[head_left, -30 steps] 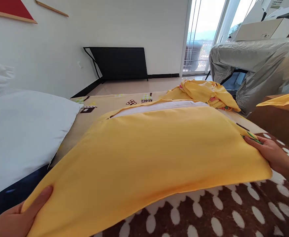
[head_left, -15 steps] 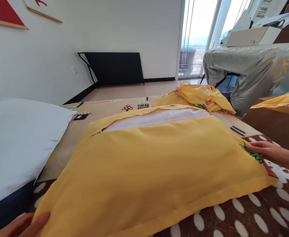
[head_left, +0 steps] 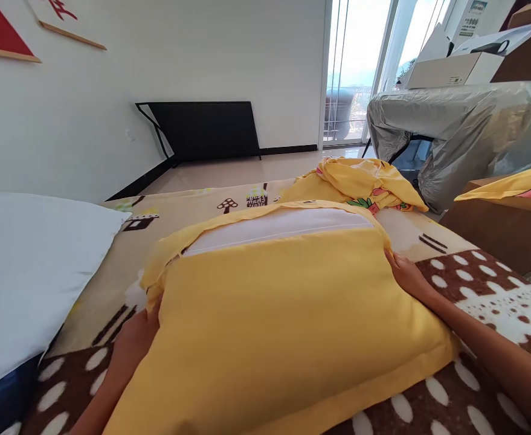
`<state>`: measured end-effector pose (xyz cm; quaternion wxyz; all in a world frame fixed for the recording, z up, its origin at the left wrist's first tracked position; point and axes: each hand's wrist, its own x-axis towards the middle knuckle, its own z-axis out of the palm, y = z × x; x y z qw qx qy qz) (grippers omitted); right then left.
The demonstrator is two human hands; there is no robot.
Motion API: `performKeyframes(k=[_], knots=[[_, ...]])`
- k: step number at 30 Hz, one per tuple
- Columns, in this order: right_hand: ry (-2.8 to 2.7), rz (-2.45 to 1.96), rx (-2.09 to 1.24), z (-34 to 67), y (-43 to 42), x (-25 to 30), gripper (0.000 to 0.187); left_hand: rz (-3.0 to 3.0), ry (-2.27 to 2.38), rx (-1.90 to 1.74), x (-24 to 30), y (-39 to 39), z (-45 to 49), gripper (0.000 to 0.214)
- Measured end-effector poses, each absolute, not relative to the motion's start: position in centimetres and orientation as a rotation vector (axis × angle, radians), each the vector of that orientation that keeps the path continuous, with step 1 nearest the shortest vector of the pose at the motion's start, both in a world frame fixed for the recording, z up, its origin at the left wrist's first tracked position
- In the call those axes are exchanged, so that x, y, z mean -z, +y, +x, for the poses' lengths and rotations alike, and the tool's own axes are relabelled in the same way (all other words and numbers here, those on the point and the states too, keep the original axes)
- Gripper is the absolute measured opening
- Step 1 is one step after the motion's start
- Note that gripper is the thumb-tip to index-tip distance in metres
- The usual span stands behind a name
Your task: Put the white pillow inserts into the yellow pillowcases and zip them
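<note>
A pillow in a yellow pillowcase lies on the patterned bedspread in front of me, its far end open and showing the white pillow inside. My left hand presses against the pillow's left side, fingers tucked under the yellow fabric. On the right edge near the far corner, my right hand holds the case with its fingers hidden by the cloth.
A bare white pillow lies at the left. A crumpled yellow cloth sits beyond the pillow. A plastic-wrapped chair and a brown box stand at the right, a black panel leans on the wall.
Both hands have slid from the near corners up along the pillow's sides toward its open far end. The pillow now looks bunched narrower between them.
</note>
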<state>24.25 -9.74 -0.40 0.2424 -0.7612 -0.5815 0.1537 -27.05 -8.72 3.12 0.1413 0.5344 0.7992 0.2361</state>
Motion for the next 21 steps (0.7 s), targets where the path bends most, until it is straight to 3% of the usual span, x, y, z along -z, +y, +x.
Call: performKeyframes(k=[3, 9, 14, 17, 21], knots=[[-1.608, -2.116, -0.376, 24.8, -10.1, 2.0, 0.055, 1.633, 2.391, -0.356, -3.4, -8.4, -26.3, 0.049], [-1.682, -2.232, -0.281, 24.2, -10.2, 0.9, 0.061, 1.877, 2.406, -0.156, -5.1, -10.1, -25.2, 0.032], [-1.739, -2.31, 0.021, 24.8, -11.1, -3.5, 0.053, 2.332, 2.407, 0.274, -9.2, -11.5, -24.5, 0.059], [-1.719, -2.34, 0.273, 25.9, -12.2, -6.1, 0.05, 2.406, 2.499, 0.243, -11.6, -12.3, -24.7, 0.054], [-1.598, -2.307, 0.289, 27.4, -13.8, -7.7, 0.052, 2.023, 2.674, -0.027, -12.5, -13.0, -25.6, 0.052]])
